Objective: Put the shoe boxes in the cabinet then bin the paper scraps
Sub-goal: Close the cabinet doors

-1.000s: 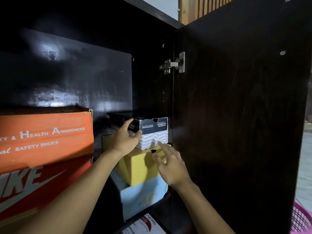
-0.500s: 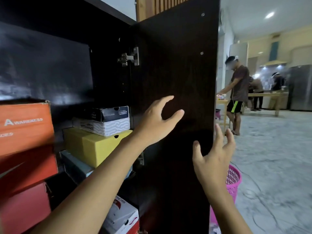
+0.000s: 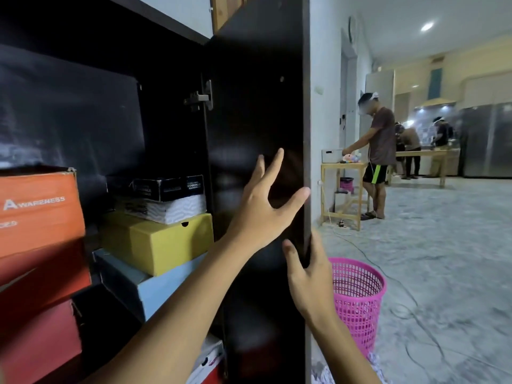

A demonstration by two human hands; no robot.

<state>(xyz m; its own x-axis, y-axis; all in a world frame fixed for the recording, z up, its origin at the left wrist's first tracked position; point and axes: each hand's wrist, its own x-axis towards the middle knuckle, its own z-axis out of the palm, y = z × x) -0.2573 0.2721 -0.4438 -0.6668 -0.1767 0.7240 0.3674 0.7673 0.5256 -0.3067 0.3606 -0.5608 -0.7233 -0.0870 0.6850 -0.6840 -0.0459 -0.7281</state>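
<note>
Two hands: your right hand [image 3: 307, 278] clasps the upright free edge of the dark wooden cabinet door [image 3: 249, 120], your left hand [image 3: 260, 217] spreads released beside it; stacked cardboard shoe boxes [image 3: 155, 239] sit shelved leftward.

Dim cabinet [image 3: 83, 112] interior, ceiling lamp [image 3: 427, 26] brightens the room beyond, edges bowed, softly blurred.

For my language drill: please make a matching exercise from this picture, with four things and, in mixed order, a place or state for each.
1 yellow box
2 pink basket
3 left hand
4 right hand

a grips the edge of the cabinet door
b fingers spread, holding nothing
c on the floor
d under the black-and-white box

Pairs: 1-d, 2-c, 3-b, 4-a
</note>
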